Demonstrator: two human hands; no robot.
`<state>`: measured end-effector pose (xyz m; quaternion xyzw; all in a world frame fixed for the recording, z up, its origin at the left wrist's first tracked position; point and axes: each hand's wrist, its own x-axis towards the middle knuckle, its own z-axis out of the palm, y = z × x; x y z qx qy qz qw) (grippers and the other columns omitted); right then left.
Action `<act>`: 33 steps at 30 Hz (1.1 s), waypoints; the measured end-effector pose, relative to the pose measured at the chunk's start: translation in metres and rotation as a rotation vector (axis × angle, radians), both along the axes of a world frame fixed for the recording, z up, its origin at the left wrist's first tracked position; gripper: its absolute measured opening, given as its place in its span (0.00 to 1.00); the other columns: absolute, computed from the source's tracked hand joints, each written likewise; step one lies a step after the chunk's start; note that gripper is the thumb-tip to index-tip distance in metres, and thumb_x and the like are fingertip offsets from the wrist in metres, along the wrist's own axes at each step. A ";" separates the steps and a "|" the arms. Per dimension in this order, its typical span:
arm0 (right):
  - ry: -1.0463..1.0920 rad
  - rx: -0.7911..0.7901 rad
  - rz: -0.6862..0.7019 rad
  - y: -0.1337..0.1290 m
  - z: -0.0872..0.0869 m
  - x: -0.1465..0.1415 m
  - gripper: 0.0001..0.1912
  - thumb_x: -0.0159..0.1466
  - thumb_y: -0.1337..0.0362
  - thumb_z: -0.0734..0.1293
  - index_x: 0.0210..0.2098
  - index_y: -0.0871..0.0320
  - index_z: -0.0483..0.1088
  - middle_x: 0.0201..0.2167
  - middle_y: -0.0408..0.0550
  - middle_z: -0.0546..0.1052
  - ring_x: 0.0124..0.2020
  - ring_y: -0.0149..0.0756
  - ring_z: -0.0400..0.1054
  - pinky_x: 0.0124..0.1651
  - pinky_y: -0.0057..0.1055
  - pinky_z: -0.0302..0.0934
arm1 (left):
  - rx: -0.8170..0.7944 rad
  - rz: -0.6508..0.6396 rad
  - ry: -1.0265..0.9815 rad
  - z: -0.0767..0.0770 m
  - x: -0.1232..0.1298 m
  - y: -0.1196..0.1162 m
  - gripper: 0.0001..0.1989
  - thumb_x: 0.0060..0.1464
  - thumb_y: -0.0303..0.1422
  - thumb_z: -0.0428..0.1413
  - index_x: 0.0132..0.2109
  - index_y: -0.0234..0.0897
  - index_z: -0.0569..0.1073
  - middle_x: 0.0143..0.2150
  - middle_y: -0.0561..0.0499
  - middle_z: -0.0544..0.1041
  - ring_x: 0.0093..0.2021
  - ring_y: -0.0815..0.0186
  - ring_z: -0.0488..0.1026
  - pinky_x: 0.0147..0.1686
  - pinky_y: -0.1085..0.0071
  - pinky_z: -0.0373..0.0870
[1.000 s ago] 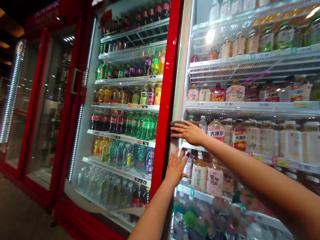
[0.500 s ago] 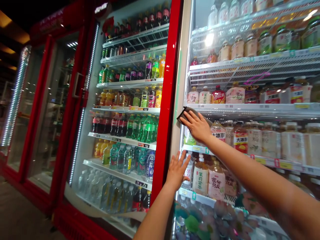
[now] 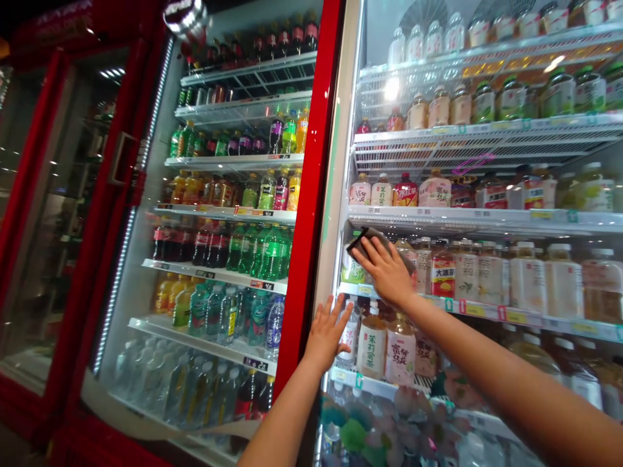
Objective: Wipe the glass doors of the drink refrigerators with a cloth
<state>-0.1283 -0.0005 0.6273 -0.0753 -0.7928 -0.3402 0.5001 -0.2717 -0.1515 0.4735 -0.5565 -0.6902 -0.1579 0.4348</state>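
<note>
My right hand (image 3: 384, 269) presses a dark cloth (image 3: 361, 241) flat against the glass door (image 3: 487, 152) of a drinks fridge. Part of the cloth is hidden under the palm, and its dark edge sticks out to the left of the fingers. Lower down and to the left, my left hand (image 3: 327, 334) is spread open with nothing in it. It lies at the left edge of the same door, by the pale door frame (image 3: 331, 194). Bottled drinks, among them a white-labelled tea bottle (image 3: 372, 344), stand on shelves behind the glass.
On the left is a red-framed fridge (image 3: 314, 188) with several shelves of soda and water bottles. Farther left, another red fridge has a door handle (image 3: 121, 159) that sticks out. Flower pictures (image 3: 353, 434) show low on the glass in front of me.
My right hand and the cloth have slid a little right and down across the glass. The left hand stays by the door's edge. The whole view has shifted slightly to the right.
</note>
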 end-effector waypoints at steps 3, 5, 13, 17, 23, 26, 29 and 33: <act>-0.161 0.101 0.042 0.000 -0.004 0.001 0.33 0.68 0.70 0.58 0.70 0.40 0.57 0.73 0.40 0.55 0.74 0.43 0.48 0.73 0.52 0.44 | 0.013 0.011 0.012 0.002 0.000 0.000 0.69 0.37 0.37 0.75 0.75 0.52 0.38 0.76 0.40 0.47 0.75 0.48 0.39 0.69 0.41 0.54; -0.168 0.105 0.036 0.005 0.011 0.003 0.34 0.67 0.71 0.58 0.70 0.40 0.56 0.73 0.39 0.55 0.74 0.42 0.48 0.73 0.51 0.44 | 0.022 0.018 0.027 0.003 0.000 0.000 0.70 0.36 0.38 0.75 0.75 0.51 0.36 0.76 0.40 0.48 0.75 0.49 0.40 0.69 0.43 0.54; 0.073 -0.013 -0.038 0.038 -0.008 0.046 0.37 0.68 0.69 0.59 0.74 0.47 0.47 0.74 0.49 0.52 0.74 0.50 0.45 0.71 0.58 0.43 | 0.026 0.048 0.025 0.006 0.011 -0.006 0.63 0.44 0.35 0.72 0.75 0.48 0.39 0.77 0.43 0.47 0.76 0.48 0.39 0.70 0.44 0.52; -0.092 0.057 -0.023 0.037 0.001 0.047 0.37 0.67 0.71 0.58 0.72 0.42 0.51 0.74 0.42 0.53 0.74 0.45 0.45 0.72 0.54 0.44 | 0.081 0.043 0.009 0.018 0.038 0.004 0.54 0.53 0.35 0.66 0.76 0.40 0.40 0.77 0.37 0.45 0.76 0.47 0.38 0.72 0.44 0.47; 0.145 -0.124 -0.104 0.051 0.001 0.076 0.35 0.67 0.69 0.59 0.73 0.51 0.52 0.75 0.52 0.50 0.75 0.52 0.44 0.71 0.58 0.45 | 0.089 -0.017 0.052 0.053 0.076 0.036 0.56 0.54 0.41 0.65 0.76 0.39 0.36 0.78 0.38 0.41 0.77 0.48 0.35 0.72 0.45 0.43; 0.092 -0.146 -0.133 0.046 -0.019 0.081 0.35 0.67 0.69 0.60 0.72 0.49 0.53 0.75 0.51 0.49 0.75 0.52 0.43 0.70 0.59 0.45 | 0.096 -0.019 0.055 0.063 0.087 0.050 0.60 0.52 0.44 0.66 0.76 0.38 0.34 0.78 0.36 0.40 0.77 0.48 0.33 0.72 0.44 0.43; -0.061 -0.093 -0.111 0.043 -0.007 0.082 0.34 0.68 0.69 0.58 0.72 0.45 0.54 0.75 0.46 0.50 0.75 0.47 0.44 0.72 0.55 0.44 | 0.099 -0.003 0.076 0.069 0.097 0.061 0.62 0.50 0.46 0.67 0.75 0.35 0.34 0.77 0.34 0.41 0.77 0.48 0.33 0.72 0.42 0.41; -0.012 -0.127 -0.142 0.062 0.019 0.106 0.34 0.69 0.69 0.58 0.73 0.47 0.51 0.75 0.46 0.49 0.75 0.46 0.43 0.72 0.53 0.44 | 0.093 0.011 0.084 0.075 0.107 0.073 0.62 0.48 0.48 0.68 0.75 0.33 0.39 0.77 0.33 0.40 0.77 0.47 0.33 0.72 0.43 0.39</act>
